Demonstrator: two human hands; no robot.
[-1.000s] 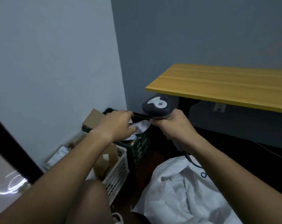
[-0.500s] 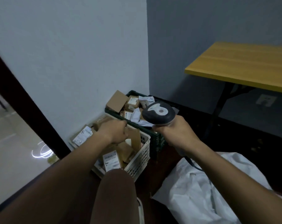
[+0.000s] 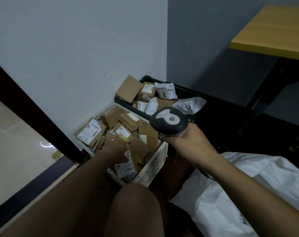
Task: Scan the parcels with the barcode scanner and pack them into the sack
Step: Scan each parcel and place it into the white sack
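Left hand (image 3: pixel 115 148) is down in the near white crate (image 3: pixel 154 165), fingers curled among the cardboard parcels (image 3: pixel 111 117); blurred, so can't tell if it actually grips one. Right hand (image 3: pixel 190 141) is wrapped tight round the barcode scanner (image 3: pixel 169 123), held above the crate's right edge, likely ready to scan. More parcels sit in the far dark crate (image 3: pixel 184 93). White sack (image 3: pixel 248 194) lies near right on the floor, within reach for packing.

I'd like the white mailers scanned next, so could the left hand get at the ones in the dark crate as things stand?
Probably yes: the white mailers lie uncovered atop the dark crate, just beyond the left hand, now among boxes in the white basket.
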